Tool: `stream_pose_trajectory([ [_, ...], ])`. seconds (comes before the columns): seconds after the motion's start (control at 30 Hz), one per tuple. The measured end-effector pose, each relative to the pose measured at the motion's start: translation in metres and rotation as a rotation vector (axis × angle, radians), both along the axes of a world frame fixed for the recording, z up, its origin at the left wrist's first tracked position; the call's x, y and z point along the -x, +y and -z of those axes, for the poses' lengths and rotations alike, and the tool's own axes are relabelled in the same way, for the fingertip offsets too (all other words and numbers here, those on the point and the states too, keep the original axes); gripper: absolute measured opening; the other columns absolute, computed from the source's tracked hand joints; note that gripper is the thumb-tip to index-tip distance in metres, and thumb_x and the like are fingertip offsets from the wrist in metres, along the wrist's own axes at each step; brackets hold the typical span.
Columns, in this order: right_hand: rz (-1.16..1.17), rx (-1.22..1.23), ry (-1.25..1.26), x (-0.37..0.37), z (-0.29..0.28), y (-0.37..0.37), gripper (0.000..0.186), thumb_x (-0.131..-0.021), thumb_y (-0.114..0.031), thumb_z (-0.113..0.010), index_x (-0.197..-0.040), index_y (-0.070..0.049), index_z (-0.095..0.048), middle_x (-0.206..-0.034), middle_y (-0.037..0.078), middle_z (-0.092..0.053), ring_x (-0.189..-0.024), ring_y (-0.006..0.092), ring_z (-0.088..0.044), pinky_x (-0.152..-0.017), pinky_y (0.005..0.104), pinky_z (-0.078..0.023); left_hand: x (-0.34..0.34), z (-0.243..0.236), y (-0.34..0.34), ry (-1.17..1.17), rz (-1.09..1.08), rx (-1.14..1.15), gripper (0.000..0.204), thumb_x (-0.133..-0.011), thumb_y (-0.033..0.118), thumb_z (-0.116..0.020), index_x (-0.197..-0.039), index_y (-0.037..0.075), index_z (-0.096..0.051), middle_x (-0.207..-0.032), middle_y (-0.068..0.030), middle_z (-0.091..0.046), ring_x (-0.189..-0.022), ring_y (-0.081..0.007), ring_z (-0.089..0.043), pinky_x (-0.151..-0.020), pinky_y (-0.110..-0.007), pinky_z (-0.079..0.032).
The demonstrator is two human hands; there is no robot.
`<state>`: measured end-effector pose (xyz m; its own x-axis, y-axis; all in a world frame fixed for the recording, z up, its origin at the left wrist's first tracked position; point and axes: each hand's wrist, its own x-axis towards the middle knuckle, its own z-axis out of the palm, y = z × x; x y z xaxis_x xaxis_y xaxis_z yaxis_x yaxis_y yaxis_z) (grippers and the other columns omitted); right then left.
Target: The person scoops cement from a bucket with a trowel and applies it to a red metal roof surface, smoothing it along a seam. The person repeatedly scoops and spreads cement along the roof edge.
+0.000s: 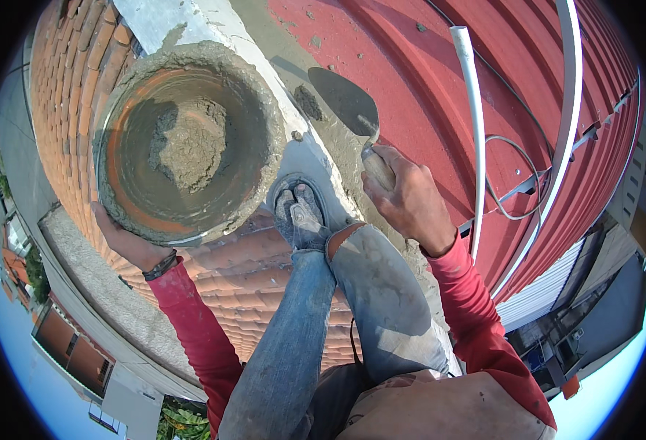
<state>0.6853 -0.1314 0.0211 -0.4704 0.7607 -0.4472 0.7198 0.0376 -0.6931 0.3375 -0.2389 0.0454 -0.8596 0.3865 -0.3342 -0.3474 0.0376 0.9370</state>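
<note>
My left hand (133, 246) supports a round orange mixing tub (147, 217) at its near left side. The thumb shows along the wall, while the other fingers are hidden behind the tub. A heap of wet grey mortar (194, 147) sits in the tub, and more is caked round its rim. In my right hand (414, 196) is a trowel, its handle wrapped by closed fingers. The trowel blade (346, 99) lies low over the mortar-smeared strip (315, 121) beside the red metal roof (411, 95).
A white pipe (469, 110) and a loose thin cable (517, 216) are at the right on the red roof. Clay roof tiles (81, 81) slope down at the left. My sandalled foot (301, 213) rests on the narrow ledge between the two roofs.
</note>
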Motion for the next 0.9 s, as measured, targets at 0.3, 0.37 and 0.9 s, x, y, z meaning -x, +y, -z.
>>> stream_pose_trajectory([
  [0.3, -0.140, 0.288, -0.058, 0.039, 0.140, 0.148, 0.044, -0.100, -0.041, -0.046, -0.119, -0.004, -0.059, -0.076, 0.010, -0.061, -0.064, 0.0210, -0.061, -0.059, 0.0361, -0.051, -0.006, 0.002, 0.008, 0.041, 0.014, -0.012, 0.048, -0.105, 0.038, -0.039, -0.135, 0.002, -0.050, -0.130, -0.0145, -0.058, -0.116, -0.0257, -0.057, -0.099, -0.040, -0.046],
  [0.37, -0.235, 0.512, -0.222, 0.050, 0.125, 0.149, 0.048, -0.100, -0.044, -0.047, -0.125, -0.005, -0.059, -0.080, 0.005, -0.058, -0.060, 0.0120, -0.052, -0.051, 0.0299, -0.047, 0.000, 0.000, -0.003, 0.035, 0.001, 0.013, 0.048, -0.105, 0.038, -0.039, -0.134, 0.002, -0.050, -0.130, -0.0146, -0.058, -0.116, -0.0257, -0.057, -0.099, -0.041, -0.046],
  [0.9, -0.090, 0.342, -0.092, -0.065, 0.006, 0.014, 0.027, -0.095, -0.026, -0.064, -0.104, -0.001, -0.066, -0.076, 0.021, -0.066, -0.069, 0.0326, -0.067, -0.065, 0.0418, -0.050, -0.001, -0.006, -0.004, 0.124, 0.046, 0.007, 0.049, -0.105, 0.041, -0.043, -0.131, 0.001, -0.053, -0.127, -0.0126, -0.060, -0.111, -0.0223, -0.059, -0.096, -0.037, -0.047],
])
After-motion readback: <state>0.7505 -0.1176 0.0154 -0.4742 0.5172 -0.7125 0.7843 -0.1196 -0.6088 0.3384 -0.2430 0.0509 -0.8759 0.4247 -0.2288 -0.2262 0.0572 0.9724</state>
